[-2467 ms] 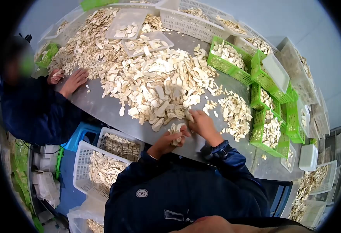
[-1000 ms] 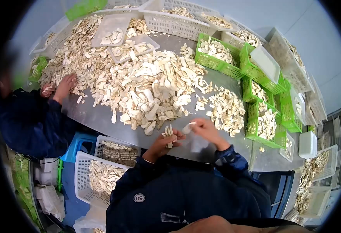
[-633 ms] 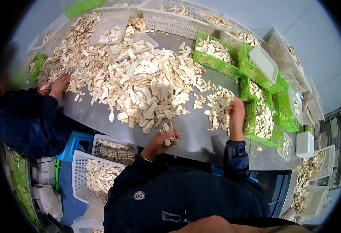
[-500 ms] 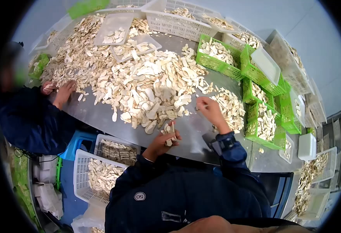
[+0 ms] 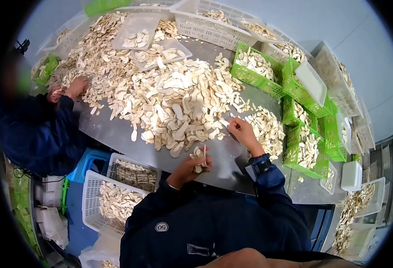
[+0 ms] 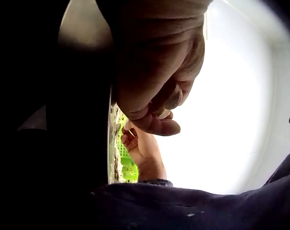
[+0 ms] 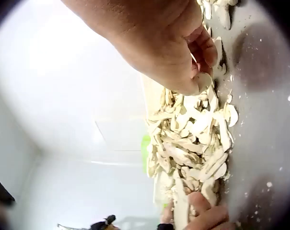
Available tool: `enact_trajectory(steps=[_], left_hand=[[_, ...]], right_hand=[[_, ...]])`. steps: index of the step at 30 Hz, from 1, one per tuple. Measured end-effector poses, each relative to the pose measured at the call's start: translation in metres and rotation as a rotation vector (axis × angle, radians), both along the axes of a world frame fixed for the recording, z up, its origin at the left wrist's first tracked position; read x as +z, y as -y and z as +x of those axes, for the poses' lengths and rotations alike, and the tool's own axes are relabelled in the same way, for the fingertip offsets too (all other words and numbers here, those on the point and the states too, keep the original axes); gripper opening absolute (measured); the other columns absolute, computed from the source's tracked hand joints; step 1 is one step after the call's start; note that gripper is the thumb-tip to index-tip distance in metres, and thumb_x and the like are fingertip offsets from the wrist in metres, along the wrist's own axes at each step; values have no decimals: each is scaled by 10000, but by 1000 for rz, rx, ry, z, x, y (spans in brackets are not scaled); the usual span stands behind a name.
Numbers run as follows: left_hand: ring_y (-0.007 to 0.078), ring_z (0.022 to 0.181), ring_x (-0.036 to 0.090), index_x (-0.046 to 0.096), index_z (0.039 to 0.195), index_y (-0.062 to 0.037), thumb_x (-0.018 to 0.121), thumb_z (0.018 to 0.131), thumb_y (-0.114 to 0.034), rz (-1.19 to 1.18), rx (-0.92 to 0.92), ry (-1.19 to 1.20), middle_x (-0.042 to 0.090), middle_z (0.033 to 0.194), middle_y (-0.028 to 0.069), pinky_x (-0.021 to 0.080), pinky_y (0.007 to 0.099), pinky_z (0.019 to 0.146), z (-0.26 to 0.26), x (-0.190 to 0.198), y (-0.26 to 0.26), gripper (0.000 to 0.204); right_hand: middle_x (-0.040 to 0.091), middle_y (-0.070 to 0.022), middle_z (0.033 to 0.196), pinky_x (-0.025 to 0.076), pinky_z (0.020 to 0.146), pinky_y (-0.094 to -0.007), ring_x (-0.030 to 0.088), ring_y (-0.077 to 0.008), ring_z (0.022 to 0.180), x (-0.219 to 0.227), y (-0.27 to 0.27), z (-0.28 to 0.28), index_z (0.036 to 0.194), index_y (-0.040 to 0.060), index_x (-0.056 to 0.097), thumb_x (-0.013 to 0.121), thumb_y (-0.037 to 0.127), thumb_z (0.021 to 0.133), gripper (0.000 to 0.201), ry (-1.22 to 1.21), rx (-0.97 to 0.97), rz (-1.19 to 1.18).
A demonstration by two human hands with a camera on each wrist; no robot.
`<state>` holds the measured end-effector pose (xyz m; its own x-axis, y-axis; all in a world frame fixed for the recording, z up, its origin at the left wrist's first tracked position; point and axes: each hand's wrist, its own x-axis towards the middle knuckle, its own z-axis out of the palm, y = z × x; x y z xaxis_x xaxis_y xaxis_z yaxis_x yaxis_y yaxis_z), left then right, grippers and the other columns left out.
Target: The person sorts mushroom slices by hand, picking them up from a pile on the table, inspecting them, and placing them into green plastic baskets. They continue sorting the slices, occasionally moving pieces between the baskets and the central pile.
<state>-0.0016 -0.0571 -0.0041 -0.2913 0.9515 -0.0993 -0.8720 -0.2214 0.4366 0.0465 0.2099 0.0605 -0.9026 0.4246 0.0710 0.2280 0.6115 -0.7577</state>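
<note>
Pale sliced mushrooms lie in a large pile (image 5: 174, 98) across the metal table. My left hand (image 5: 190, 169) holds several mushroom slices (image 5: 199, 161) between thumb and curled fingers, close over the table's front edge. In the left wrist view its fingers (image 6: 154, 122) are curled and dark, mostly hiding what they hold. My right hand (image 5: 243, 133) is at the big pile's right edge, thumb and fingertips together on a mushroom slice (image 5: 223, 122). A smaller heap of mushroom slices (image 5: 266, 129) lies just right of that hand.
Green baskets (image 5: 290, 165) with slices line the right side. White crates (image 5: 210, 27) stand along the back, and shallow plastic trays (image 5: 138, 27) rest on the pile. Another person's hands (image 5: 76, 87) work at the left. A white crate (image 5: 91, 201) of slices stands below the front edge.
My right hand carried a slice from near the left hand rightward to the smaller heap, then came back left to the big pile's edge. The left hand keeps holding its slices.
</note>
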Motion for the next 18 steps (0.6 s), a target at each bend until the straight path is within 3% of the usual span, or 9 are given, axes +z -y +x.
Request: enact_trajectory(steps=[2,3,6,9,18], left_hand=[[213,961,616,370,1402,-96,561,954,-146,-6,-1,-5,583,1037,81,541,341,774,0,1,-1,489],[214,962,616,372,1401,-94,558,955,-145,1,-3,-6,583,1036,79,539,340,776,-1,2,-1,486],[213,968,615,376,1398,-94,551,958,-145,-1,-4,-2,583,1038,71,533,336,782,0,3,0,476],[208,979,607,385,1389,-100,545,959,-154,-30,-9,2,578,1050,67,517,331,788,0,4,2,462],[210,1064,599,379,1413,-114,547,962,-179,-27,0,-43,578,1166,75,521,330,824,-1,1,2,486]], right_hand=[[623,-12,742,451,583,-281,557,-147,611,-3,-6,9,973,54,645,670,117,847,143,27,34,-233],[637,-3,887,478,699,-272,599,-135,773,5,-2,13,947,61,633,662,72,839,113,50,36,-193],[604,-39,1092,464,844,-276,576,-138,991,15,9,18,921,67,623,644,11,826,113,-210,193,-63],[544,-50,1219,426,931,-284,519,-157,1128,12,20,19,903,72,612,619,-42,814,145,-230,204,-289],[578,-49,1184,453,894,-274,560,-147,1052,22,41,21,926,68,625,580,-63,829,169,-162,279,-370]])
